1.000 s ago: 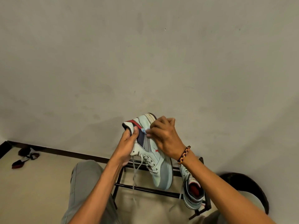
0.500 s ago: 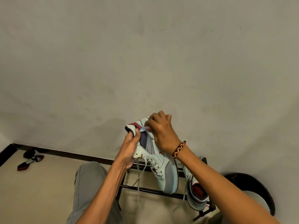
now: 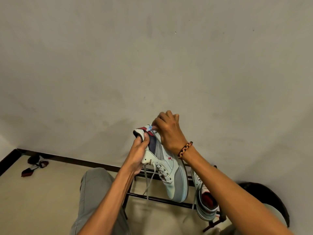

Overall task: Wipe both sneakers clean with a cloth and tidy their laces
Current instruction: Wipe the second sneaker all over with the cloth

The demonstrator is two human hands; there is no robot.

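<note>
Above a thin metal rack (image 3: 157, 199), left hand (image 3: 138, 156) gripping leather sneaker (image 3: 166, 168), right hand (image 3: 169, 133) pinching small blue cloth (image 3: 150, 128).

The sneaker (image 3: 166, 167) you hold looks like smooth, matt leather-like panels in pale mint, with a grey suede-like toe and flat woven laces (image 3: 149, 182). The scrap of cloth (image 3: 150, 128) under your right hand (image 3: 169, 133) is pale blue; its weave is too small to tell. Your bracelet (image 3: 185, 150) is braided cord. The rack (image 3: 162, 200) below you is dark metal bar, slightly glossy. The wall (image 3: 152, 56) is matt, scuffed plaster, and the floor (image 3: 42, 197) looks smooth.
</note>
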